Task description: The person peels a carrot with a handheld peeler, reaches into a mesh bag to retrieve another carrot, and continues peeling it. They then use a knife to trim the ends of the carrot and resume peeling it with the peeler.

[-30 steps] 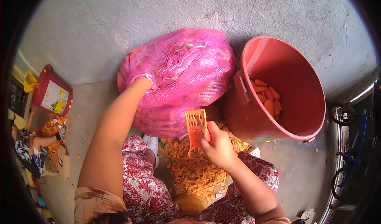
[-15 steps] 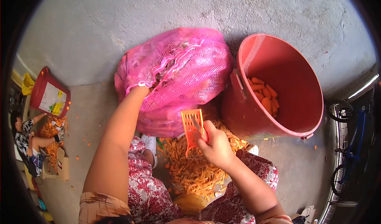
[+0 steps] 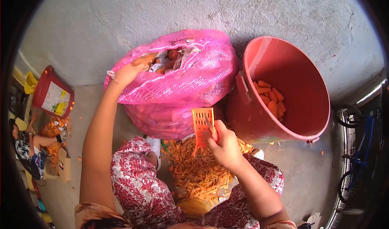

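Observation:
My left hand [image 3: 129,71] is closed around a carrot [image 3: 145,59] at the opening of a pink mesh sack [image 3: 182,91]. More carrots [image 3: 172,56] and some pale paper show inside the sack. Over the peelings, my right hand [image 3: 227,147] grips an orange slotted plastic peeler [image 3: 201,125] with a pointed metal blade. Below it, a heap of carrot peelings [image 3: 198,168] covers the floor between my legs. To the right of the sack stands a large red bucket [image 3: 291,119], tilted in view, with peeled carrots [image 3: 271,97] at its bottom.
A rough grey wall [image 3: 121,18] rises behind the sack and bucket. At far left another person [image 3: 30,146] sits beside a red bucket [image 3: 52,93], a peelings heap [image 3: 52,127] and a cardboard box [image 3: 63,166]. A blue bicycle [image 3: 360,148] stands at far right.
My left hand has come up out of the sack with a carrot, and the sack's mouth has spread wider. My right hand and the peeler have shifted slightly right.

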`<move>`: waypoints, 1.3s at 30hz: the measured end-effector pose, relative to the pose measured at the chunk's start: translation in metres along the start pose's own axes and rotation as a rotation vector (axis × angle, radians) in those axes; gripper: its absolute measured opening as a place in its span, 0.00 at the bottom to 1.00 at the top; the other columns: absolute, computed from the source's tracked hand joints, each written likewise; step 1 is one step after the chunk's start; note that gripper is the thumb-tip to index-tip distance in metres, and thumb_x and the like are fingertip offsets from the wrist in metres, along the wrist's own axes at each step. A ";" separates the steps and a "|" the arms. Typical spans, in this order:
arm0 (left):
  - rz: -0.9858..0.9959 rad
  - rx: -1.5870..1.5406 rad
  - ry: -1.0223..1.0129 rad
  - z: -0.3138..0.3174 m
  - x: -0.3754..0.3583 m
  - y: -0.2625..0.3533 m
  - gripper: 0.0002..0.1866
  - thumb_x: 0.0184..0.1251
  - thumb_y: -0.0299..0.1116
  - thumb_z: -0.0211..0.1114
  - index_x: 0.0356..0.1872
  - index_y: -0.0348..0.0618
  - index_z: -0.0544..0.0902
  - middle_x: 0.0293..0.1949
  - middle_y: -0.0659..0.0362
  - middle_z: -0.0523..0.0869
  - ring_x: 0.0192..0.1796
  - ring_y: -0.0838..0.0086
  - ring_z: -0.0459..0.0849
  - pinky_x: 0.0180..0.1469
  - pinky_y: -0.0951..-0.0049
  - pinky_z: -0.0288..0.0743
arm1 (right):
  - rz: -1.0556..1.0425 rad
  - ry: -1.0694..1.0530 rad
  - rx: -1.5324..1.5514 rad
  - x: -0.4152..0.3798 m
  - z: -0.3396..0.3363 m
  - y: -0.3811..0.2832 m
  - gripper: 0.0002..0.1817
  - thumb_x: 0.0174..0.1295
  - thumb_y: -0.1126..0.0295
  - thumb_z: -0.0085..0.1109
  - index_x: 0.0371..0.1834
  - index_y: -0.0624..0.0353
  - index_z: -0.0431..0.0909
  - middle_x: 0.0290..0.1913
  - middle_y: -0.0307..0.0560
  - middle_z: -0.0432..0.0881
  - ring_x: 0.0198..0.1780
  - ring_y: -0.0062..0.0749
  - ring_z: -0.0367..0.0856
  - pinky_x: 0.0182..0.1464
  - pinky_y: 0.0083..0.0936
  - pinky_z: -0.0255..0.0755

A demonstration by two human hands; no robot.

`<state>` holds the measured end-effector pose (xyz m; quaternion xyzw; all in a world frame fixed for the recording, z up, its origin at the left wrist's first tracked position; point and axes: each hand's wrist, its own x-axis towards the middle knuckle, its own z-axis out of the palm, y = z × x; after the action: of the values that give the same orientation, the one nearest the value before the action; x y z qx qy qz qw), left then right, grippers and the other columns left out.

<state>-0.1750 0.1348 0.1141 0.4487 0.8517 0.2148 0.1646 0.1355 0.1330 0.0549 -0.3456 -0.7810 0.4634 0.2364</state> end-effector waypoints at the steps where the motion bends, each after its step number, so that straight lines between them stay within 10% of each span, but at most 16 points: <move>1: 0.042 -0.138 0.019 0.000 0.000 -0.005 0.20 0.56 0.42 0.52 0.43 0.37 0.76 0.42 0.53 0.78 0.42 0.71 0.77 0.45 0.75 0.68 | 0.006 -0.005 0.002 0.000 -0.001 -0.002 0.09 0.48 0.74 0.50 0.27 0.61 0.60 0.18 0.58 0.70 0.25 0.56 0.71 0.27 0.40 0.64; 13: -0.111 -1.796 -0.045 0.059 -0.062 -0.011 0.26 0.50 0.44 0.63 0.48 0.44 0.67 0.41 0.56 0.73 0.44 0.65 0.74 0.46 0.63 0.70 | 0.007 -0.002 -0.001 0.001 0.006 0.003 0.09 0.47 0.75 0.51 0.27 0.62 0.60 0.19 0.59 0.70 0.26 0.56 0.72 0.28 0.39 0.64; 21: -0.350 -1.668 -0.113 0.087 -0.055 -0.021 0.29 0.48 0.59 0.57 0.38 0.42 0.70 0.22 0.55 0.76 0.20 0.76 0.76 0.18 0.82 0.72 | 0.044 0.000 -0.030 0.001 0.005 -0.002 0.10 0.48 0.74 0.51 0.31 0.64 0.62 0.20 0.61 0.71 0.28 0.56 0.72 0.30 0.37 0.65; 29: -0.147 -1.556 -0.229 0.092 -0.060 -0.022 0.18 0.50 0.33 0.63 0.43 0.39 0.71 0.35 0.57 0.77 0.40 0.71 0.76 0.45 0.73 0.70 | 0.048 -0.003 -0.015 0.003 0.009 0.008 0.09 0.49 0.74 0.51 0.30 0.64 0.62 0.21 0.61 0.71 0.29 0.56 0.72 0.30 0.37 0.65; 39: 0.177 -0.660 0.281 0.098 -0.077 -0.027 0.41 0.37 0.29 0.72 0.57 0.42 0.59 0.52 0.51 0.70 0.52 0.67 0.71 0.53 0.69 0.64 | 0.037 -0.001 -0.017 0.008 0.013 0.001 0.09 0.49 0.73 0.50 0.30 0.65 0.63 0.22 0.61 0.71 0.30 0.56 0.73 0.31 0.37 0.65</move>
<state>-0.1060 0.0781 0.0233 0.4097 0.7087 0.5509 0.1625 0.1216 0.1326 0.0485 -0.3616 -0.7786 0.4613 0.2243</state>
